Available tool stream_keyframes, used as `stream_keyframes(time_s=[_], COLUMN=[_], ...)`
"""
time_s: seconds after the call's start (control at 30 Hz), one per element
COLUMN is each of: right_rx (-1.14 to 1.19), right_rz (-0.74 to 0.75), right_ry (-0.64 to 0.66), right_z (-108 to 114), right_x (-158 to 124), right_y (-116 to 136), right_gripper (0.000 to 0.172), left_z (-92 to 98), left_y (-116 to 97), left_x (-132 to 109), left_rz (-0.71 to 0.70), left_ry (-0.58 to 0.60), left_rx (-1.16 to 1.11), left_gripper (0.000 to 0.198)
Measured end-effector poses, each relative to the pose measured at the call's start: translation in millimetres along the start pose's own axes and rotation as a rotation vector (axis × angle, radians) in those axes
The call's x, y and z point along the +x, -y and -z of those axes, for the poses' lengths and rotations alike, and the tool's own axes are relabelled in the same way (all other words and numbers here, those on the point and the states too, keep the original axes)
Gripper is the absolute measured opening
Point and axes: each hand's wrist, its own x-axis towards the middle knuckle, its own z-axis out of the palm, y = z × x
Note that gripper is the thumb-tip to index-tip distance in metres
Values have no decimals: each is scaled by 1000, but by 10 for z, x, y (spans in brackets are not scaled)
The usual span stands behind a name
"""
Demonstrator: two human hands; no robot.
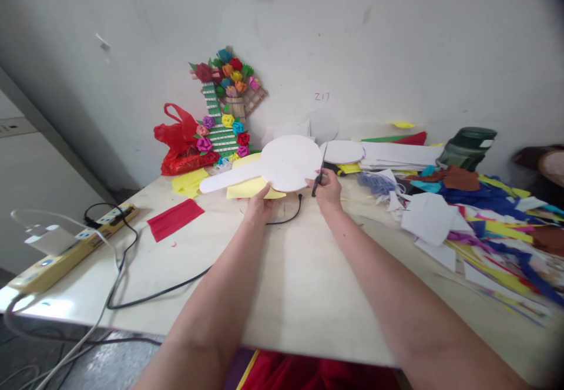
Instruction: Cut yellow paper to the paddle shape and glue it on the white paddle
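A white cutout [291, 164], a round disc with a long handle reaching left, is raised above the table. My left hand [259, 203] is closed on its lower edge, thumb on top. Yellow paper [247, 189] sticks out below the cutout near that hand; whether it is attached I cannot tell. My right hand [328, 190] grips a pair of scissors [318, 181] with dark handles, blades pointing up beside the disc's right edge. A finger of this hand meets that edge as well.
Left are a power strip [70, 252] with cables, red paper [175, 219] and a red plastic bag [178, 143]. Paper-flower crafts [222, 125] lean on the wall. White sheets [400, 156], a dark green bottle [469, 148] and colourful scraps [489, 202] lie right.
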Motion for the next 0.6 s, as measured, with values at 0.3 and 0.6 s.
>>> stream_keyframes(time_s=[0.3,0.6], right_rx=[-65,54], right_rz=[29,-108], right_ry=[26,-75], right_z=[-4,-4], right_x=[1,-20], right_y=[-88,91], right_gripper=[40,45], left_z=[-50,58], left_y=[-26,-52], left_x=[-33,75], left_rz=[-19,-58], left_ry=[-81,-126], left_rx=[17,32], left_gripper=[50,45])
